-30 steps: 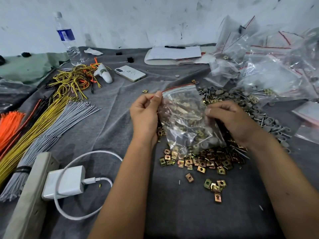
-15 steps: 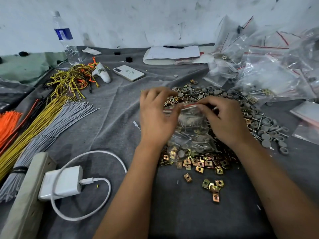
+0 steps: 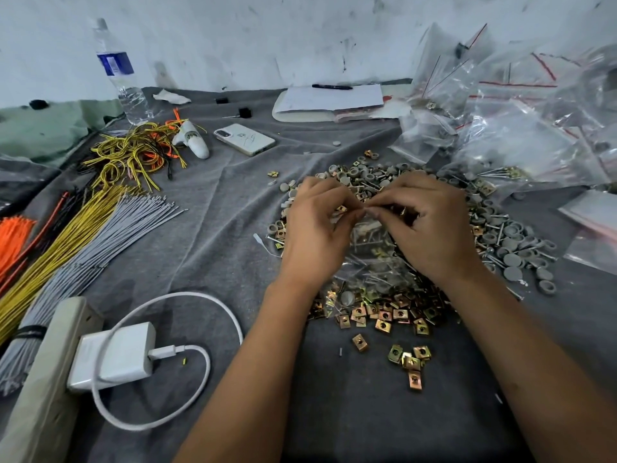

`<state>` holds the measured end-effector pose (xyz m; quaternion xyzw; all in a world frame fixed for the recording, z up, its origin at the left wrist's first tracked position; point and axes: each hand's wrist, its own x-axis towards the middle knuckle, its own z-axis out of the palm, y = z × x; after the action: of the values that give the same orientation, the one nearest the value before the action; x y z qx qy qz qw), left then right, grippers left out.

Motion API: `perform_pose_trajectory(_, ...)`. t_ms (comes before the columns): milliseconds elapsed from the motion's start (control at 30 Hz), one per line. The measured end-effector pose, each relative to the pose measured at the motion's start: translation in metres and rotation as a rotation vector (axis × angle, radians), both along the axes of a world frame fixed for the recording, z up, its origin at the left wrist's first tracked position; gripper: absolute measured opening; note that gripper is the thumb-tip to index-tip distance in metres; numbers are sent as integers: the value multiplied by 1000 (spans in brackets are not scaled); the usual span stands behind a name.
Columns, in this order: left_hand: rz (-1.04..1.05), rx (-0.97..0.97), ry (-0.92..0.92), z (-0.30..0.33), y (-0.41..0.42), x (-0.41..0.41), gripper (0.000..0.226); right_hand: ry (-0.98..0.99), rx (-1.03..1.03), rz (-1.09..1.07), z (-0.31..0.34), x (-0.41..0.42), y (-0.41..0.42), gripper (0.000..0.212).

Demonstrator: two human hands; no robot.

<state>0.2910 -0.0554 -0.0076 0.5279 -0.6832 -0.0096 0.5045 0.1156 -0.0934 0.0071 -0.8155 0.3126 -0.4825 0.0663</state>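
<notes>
A phone [image 3: 244, 139] lies on the grey cloth [image 3: 217, 212], a water bottle [image 3: 122, 78] (upright) near the wall [image 3: 300, 35].

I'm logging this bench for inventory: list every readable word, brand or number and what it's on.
No text can be read.
Water bottle: blue label, print too blurred.
Phone: dark mark on its back, illegible.
Notepad: no writing discernible.

clips [image 3: 384, 324] brass-gold, caps [image 3: 512, 260] grey, bag [image 3: 371, 236] clear. cloth [image 3: 233, 212] dark grey. yellow wires [image 3: 50, 262], grey wires [image 3: 110, 242], ties [image 3: 11, 238] orange. charger [image 3: 117, 354] and phone [image 3: 244, 139] white. bottle [image 3: 122, 75] clear, blue label. other bags [image 3: 534, 105] clear, red strips.
</notes>
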Motion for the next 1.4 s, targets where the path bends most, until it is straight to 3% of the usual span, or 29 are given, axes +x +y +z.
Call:
perform_pose_trajectory(367,-54,38,8,0,0,0,9,46,152,50,0,0,3,5)
perform_pose_trajectory(1067,42,103,-18,3,1,6,7,-14,165,-35,-2,2,0,5)
perform_pose_trajectory(1233,49,172,113,6,1,8,4,-65,151,-46,-3,0,-2,3)
perform_pose_trajectory(1400,12,185,127,7,3,8,18,-49,138,-48,-5,1,-2,1)
